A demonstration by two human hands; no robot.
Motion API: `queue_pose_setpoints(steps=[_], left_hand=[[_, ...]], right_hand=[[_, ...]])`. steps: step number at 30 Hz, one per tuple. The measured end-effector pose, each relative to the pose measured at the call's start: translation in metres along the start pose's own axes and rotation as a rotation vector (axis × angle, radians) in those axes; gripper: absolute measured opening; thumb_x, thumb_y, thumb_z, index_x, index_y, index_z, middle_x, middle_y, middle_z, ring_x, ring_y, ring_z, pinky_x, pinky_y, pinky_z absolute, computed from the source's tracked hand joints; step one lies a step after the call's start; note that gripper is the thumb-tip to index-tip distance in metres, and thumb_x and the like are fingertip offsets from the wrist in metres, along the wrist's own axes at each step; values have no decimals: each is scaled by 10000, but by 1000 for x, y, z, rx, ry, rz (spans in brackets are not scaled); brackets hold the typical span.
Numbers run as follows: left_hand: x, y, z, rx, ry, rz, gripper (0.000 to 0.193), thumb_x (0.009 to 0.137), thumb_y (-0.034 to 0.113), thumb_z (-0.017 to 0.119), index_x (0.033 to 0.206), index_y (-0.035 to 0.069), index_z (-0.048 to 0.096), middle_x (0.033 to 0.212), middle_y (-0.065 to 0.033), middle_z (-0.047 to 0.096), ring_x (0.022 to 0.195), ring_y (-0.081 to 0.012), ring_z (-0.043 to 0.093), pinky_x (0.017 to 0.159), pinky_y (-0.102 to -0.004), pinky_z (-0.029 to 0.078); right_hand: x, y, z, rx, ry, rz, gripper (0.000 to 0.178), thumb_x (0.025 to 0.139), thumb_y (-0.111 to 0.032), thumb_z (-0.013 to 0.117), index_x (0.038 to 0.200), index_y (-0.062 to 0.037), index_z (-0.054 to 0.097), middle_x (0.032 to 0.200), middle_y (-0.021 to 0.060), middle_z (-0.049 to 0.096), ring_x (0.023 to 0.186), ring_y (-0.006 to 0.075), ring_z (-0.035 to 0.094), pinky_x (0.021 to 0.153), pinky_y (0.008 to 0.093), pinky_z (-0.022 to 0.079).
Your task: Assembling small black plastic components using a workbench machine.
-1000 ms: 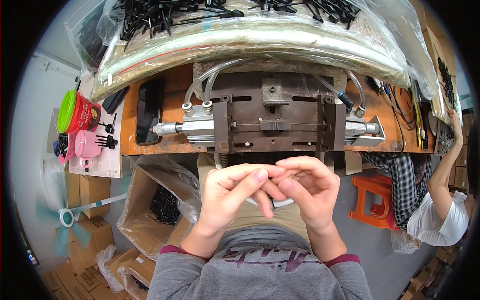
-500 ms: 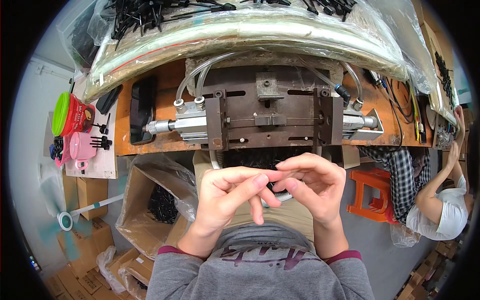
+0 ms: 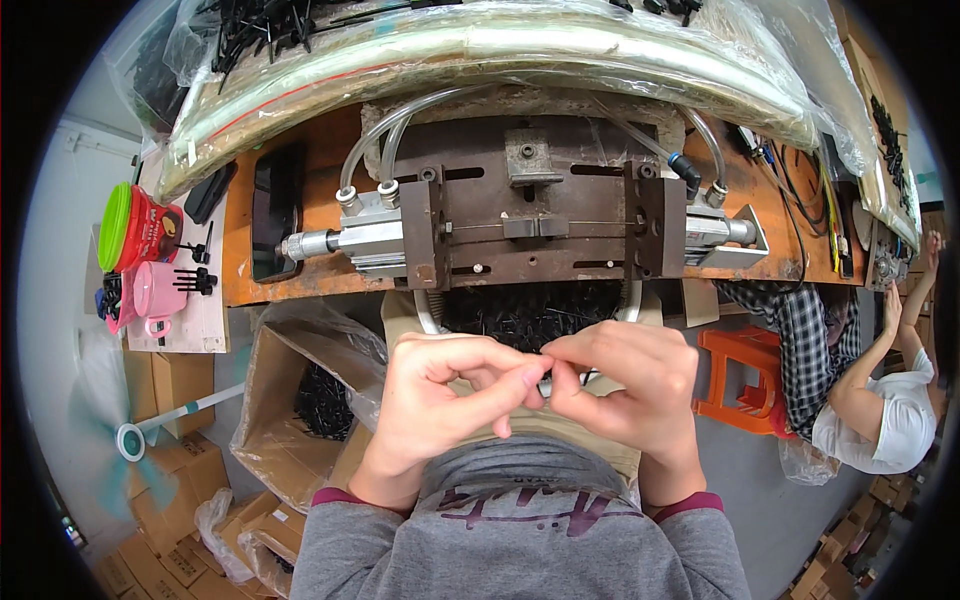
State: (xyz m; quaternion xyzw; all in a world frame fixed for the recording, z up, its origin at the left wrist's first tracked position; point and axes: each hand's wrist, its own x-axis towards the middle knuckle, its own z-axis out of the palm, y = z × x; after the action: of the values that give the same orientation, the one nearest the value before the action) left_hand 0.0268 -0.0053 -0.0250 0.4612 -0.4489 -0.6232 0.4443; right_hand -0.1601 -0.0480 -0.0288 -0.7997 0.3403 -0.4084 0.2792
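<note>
My left hand (image 3: 445, 395) and my right hand (image 3: 635, 380) meet fingertip to fingertip over my lap. Each is closed in a pinch of thumb and forefinger; anything between the tips is too small or hidden to make out. Just beyond them, below the bench edge, lies a heap of small black parts (image 3: 535, 312). Past that, on the bench, stands a brown metal fixture (image 3: 510, 262) with a small block (image 3: 535, 228) at its centre and a thin rod across it. Silver air cylinders (image 3: 372, 243) flank it on both sides, with clear hoses (image 3: 375, 135). Neither hand touches the fixture.
A lined cardboard box (image 3: 275, 425) of black parts stands at my left. On the bench's left are a phone (image 3: 277, 210), a pink cup (image 3: 155, 292) and a red tub (image 3: 150, 232). An orange stool (image 3: 738, 375) and another person (image 3: 880, 410) are at right.
My fingertips have come together from slightly apart, and the right hand's fingers have curled into a pinch. The view has shifted slightly, showing more of the black parts heap.
</note>
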Motion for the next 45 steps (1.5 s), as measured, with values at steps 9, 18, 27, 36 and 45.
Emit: queue_pose_setpoints(steps=[9,18,27,36,45], left_hand=[[-4,-4,1,-60,15,-30,77,874,13,688,902,-43,732,712,-107,711,519,-95,633,465,-188,482],[2,-6,-8,-343,72,-44,55,856,-34,689,899,-59,712,749,-136,714,497,-82,602,420,-180,448],[11,-20,-1,-207,172,233,519,680,-70,842,808,128,380,724,34,469,628,-18,490,572,-163,409],[0,-20,0,-156,-58,458,557,924,286,651,1313,-57,450,1281,-226,525,1154,-256,568,971,-354,454],[10,-39,66,232,-218,864,624,939,397,570,1378,-37,483,1391,-281,447,1337,-436,391,1137,-667,103]], right_hand=[[-4,5,-3,-227,105,-107,151,597,49,714,696,-26,629,570,56,586,488,185,606,456,287,472],[-8,-4,-2,-169,192,-6,159,605,89,700,699,-22,637,534,39,538,444,157,553,422,259,413],[-7,-3,-1,45,149,18,406,657,24,826,576,-70,440,540,49,492,441,172,487,408,285,351],[3,-3,4,344,147,102,275,811,136,632,1028,2,532,1032,161,611,875,199,590,708,275,486],[3,-37,16,781,560,95,206,963,-183,541,1073,-67,411,793,33,385,514,145,411,523,313,378]])
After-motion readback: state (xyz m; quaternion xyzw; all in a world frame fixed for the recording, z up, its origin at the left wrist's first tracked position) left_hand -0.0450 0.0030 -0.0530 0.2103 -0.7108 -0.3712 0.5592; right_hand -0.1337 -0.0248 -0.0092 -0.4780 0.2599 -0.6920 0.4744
